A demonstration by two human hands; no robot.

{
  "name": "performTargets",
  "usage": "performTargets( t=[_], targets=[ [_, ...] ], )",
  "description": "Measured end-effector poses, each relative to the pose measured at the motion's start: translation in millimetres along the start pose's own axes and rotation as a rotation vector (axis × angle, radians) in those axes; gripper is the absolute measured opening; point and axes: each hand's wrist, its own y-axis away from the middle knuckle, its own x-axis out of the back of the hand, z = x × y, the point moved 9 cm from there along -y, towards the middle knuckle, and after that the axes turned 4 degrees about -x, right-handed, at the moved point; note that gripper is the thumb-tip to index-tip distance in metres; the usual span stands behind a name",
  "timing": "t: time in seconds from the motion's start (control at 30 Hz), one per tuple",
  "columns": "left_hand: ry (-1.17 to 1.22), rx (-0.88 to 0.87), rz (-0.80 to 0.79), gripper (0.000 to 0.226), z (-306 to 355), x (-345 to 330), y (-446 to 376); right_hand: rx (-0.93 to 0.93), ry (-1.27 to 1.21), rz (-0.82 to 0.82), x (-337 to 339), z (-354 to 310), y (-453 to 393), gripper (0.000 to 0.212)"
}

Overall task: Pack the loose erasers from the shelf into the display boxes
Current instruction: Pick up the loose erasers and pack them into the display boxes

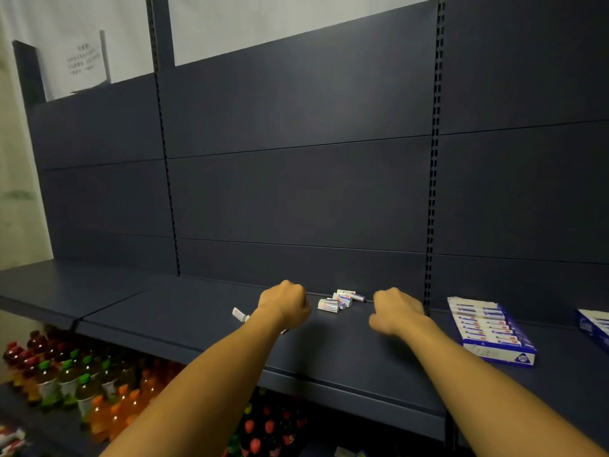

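Observation:
A small pile of loose white erasers (339, 301) lies at the back of the dark shelf (184, 321), between my two hands. One more eraser (239, 314) lies alone just left of my left forearm. My left hand (285, 305) is curled into a fist left of the pile, seen from the back, so what its fingers enclose is hidden. My right hand (395, 311) hovers right of the pile with fingers loosely bent down and nothing visible in it. A blue and white display box (491, 328) filled with several erasers sits to the right.
A second blue display box (594, 324) is cut off by the right edge. Slotted uprights (428, 275) divide the dark back panels. On the lower shelf stand several drink bottles (66, 380) with green, red and orange caps.

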Motion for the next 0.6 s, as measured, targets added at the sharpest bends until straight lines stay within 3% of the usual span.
performTargets(
  t=[0.6],
  targets=[
    [0.107,-0.089,-0.039,0.018,-26.9,-58.2,-94.6,-0.111,-0.085,0.068,-36.3,7.9,-105.7,0.023]
  ],
)
